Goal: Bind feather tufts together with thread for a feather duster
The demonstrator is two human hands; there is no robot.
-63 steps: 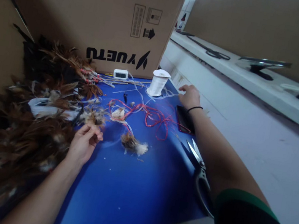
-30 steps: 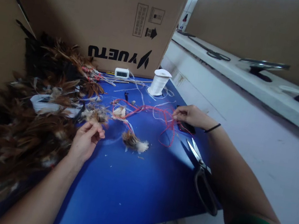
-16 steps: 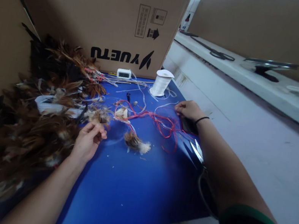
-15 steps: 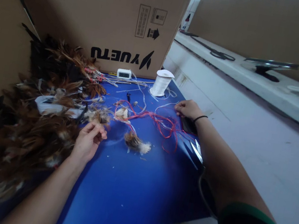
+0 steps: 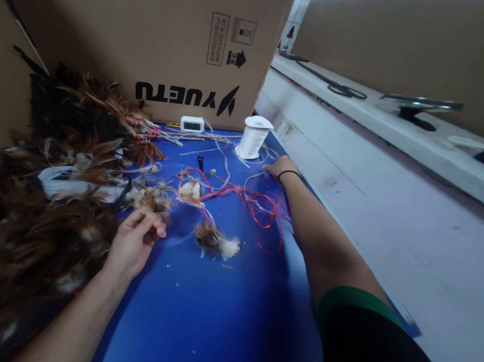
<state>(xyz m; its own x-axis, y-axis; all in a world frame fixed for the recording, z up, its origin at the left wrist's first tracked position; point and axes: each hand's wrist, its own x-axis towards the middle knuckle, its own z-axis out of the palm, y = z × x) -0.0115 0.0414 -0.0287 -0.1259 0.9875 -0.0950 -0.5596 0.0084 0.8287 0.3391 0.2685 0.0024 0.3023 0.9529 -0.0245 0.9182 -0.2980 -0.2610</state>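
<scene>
Beside the brown feathers (image 5: 152, 196), my left hand (image 5: 135, 240) is raised over the left of the blue table with thumb and fingertips drawn together; whatever they hold is too small to make out. Stretched to the far right edge, my right hand (image 5: 282, 166) is just right of the white ribbon spool (image 5: 253, 138). Its fingers are mostly hidden behind the back of the hand, and a thin white ribbon (image 5: 252, 178) runs near its fingertips. Between the hands lie a tangle of red string (image 5: 266, 201) and a small feather tuft (image 5: 215, 240) with a pale end.
A large heap of brown feathers (image 5: 27, 230) fills the left side. Behind the blue table (image 5: 198, 323) stands a cardboard box (image 5: 158, 16), with a small white digital display (image 5: 192, 124) before it. Scissors (image 5: 345, 90) and a round-topped stand (image 5: 419, 106) rest on the right ledge.
My right hand has reached farther forward and left, towards the spool. My left hand keeps its pinch in nearly the same place. The view has shifted slightly.
</scene>
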